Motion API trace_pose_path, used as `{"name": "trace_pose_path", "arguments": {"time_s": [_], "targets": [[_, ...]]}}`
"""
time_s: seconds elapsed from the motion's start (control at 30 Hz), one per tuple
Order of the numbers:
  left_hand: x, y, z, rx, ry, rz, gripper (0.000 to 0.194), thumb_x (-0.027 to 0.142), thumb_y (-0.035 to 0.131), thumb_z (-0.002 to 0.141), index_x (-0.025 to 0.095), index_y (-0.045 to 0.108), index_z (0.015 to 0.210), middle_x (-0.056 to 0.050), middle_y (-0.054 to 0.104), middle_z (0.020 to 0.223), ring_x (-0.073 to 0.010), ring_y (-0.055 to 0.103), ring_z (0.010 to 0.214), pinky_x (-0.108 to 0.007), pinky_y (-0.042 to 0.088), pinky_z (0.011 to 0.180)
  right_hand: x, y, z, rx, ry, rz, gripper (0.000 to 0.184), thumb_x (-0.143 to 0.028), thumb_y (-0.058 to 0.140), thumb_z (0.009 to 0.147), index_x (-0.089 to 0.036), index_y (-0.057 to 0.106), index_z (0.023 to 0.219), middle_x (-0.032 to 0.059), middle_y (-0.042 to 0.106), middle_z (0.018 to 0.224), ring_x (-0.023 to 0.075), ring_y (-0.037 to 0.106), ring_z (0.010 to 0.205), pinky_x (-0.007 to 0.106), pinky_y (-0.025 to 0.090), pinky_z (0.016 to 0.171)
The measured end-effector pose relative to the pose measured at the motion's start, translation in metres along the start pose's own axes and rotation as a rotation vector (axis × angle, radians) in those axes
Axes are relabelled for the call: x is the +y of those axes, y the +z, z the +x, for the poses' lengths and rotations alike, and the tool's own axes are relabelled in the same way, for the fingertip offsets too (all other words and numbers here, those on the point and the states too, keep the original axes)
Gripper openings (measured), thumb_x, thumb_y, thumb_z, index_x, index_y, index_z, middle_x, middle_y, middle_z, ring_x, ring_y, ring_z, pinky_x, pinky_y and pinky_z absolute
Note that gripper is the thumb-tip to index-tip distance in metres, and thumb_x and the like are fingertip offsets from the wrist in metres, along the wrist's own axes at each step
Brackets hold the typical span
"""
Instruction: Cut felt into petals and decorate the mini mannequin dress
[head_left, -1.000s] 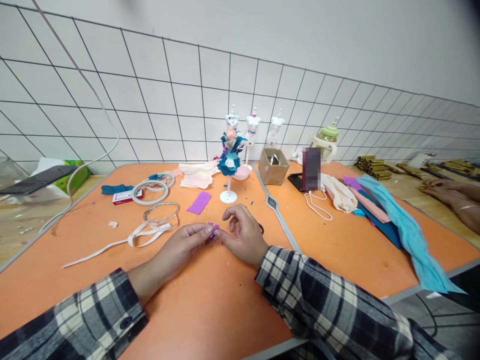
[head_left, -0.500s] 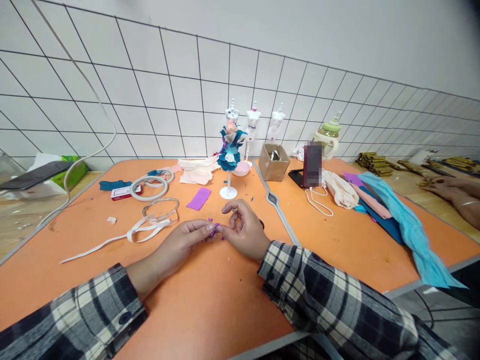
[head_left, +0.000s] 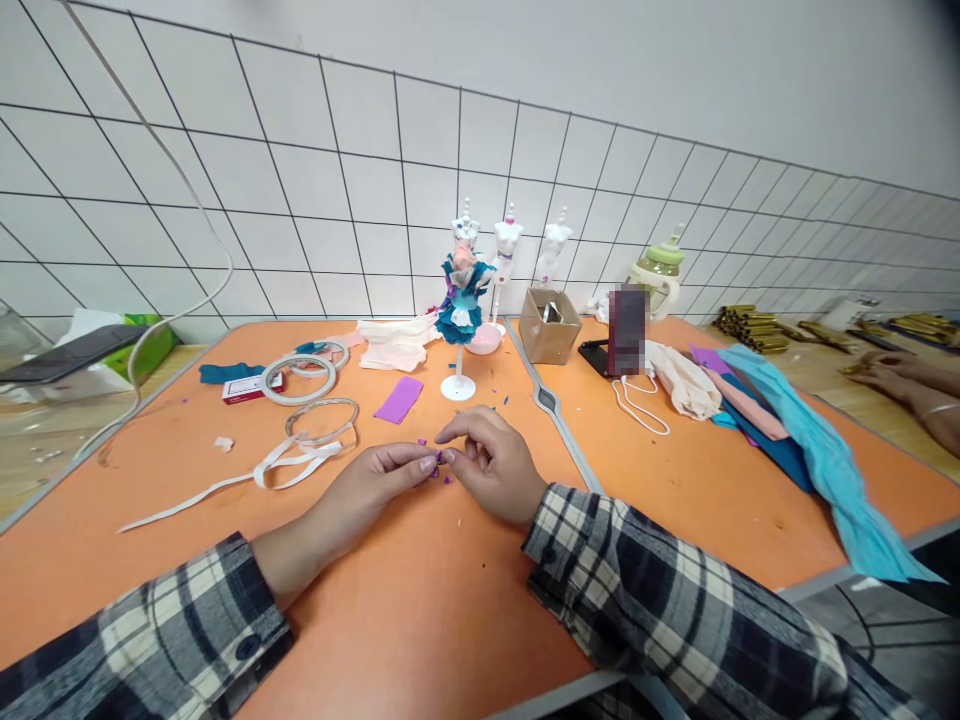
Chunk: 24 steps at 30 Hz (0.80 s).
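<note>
- The person's left hand (head_left: pixel 367 490) pinches a tiny, crumpled purple piece (head_left: pixel 439 459) between thumb and forefinger, just above the orange table (head_left: pixel 390 620).
- The right hand (head_left: pixel 495 472) is curled, its thumb tip at the same piece; whether its fingers grip the piece too, one cannot tell.
- The purple piece lies between the two hands' fingertips, mostly covered by them.
- A small purple scrap (head_left: pixel 448 480) shows just below the fingertips.
- Beyond the hands, a flat purple rectangle (head_left: pixel 399 400) lies on the table.
- Behind it, a little white dress form in ruffled teal (head_left: pixel 459 318) stands upright on a round base.
- To the left, a white ribbon (head_left: pixel 202 502) lies partly looped, with a white ring-shaped roll (head_left: pixel 298 401) beyond it.
- An open cardboard box (head_left: pixel 546 342) stands right of the dressed form.
- At far right, long light-blue material (head_left: pixel 847 480) hangs over the table's edge.
</note>
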<state>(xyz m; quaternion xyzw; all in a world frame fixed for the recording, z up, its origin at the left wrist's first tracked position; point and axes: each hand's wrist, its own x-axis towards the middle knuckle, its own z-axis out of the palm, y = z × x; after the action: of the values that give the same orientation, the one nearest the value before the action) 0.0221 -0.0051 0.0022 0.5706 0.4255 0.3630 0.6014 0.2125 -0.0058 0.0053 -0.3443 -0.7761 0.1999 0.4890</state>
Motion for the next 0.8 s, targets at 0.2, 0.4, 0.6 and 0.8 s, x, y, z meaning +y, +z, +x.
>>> {"name": "trace_pose_path", "arguments": {"time_s": [0.2,0.4,0.6,0.8], "targets": [[-0.0044,-0.0042,0.0006,-0.039,0.001,0.048,0.028,0.043,0.073,0.077,0.020,0.078,0.091,-0.006,0.076,0.094,-0.0238,0.064,0.089,-0.032,0.048,0.082,0.0079,-0.0022,0.0029,-0.108,0.092,-0.054,0.002,-0.022,0.067,0.083,-0.021,0.068,0.084,-0.0012,0.062,0.073,0.0116,0.053,0.065,0.024,0.041,0.064],[-0.0020,-0.0050,-0.0002,-0.070,0.031,0.003,0.032,0.040,0.072,0.079,0.022,0.075,0.105,-0.006,0.074,0.102,-0.0220,0.063,0.094,-0.030,0.047,0.084,0.0075,-0.0064,0.0027,-0.118,-0.021,-0.073,0.008,-0.018,0.060,0.089,-0.020,0.065,0.083,0.0007,0.062,0.078,0.0145,0.055,0.076,0.026,0.041,0.069],[0.0039,-0.0042,-0.0012,-0.119,0.059,-0.026,0.041,0.041,0.074,0.077,0.021,0.071,0.112,-0.009,0.072,0.113,-0.0268,0.063,0.103,-0.037,0.048,0.091,0.0049,-0.0073,0.0033,-0.168,-0.083,-0.082,0.013,-0.017,0.054,0.092,-0.021,0.064,0.084,0.0021,0.065,0.083,0.0163,0.057,0.081,0.028,0.043,0.076],[0.0001,-0.0048,0.0010,-0.097,0.053,0.001,0.037,0.038,0.077,0.074,0.021,0.072,0.107,-0.008,0.073,0.106,-0.0250,0.065,0.097,-0.035,0.051,0.086,0.0070,-0.0082,0.0039,-0.185,-0.099,-0.129,0.014,-0.018,0.053,0.092,-0.020,0.064,0.084,0.0023,0.066,0.083,0.0164,0.057,0.081,0.028,0.043,0.075]]}}
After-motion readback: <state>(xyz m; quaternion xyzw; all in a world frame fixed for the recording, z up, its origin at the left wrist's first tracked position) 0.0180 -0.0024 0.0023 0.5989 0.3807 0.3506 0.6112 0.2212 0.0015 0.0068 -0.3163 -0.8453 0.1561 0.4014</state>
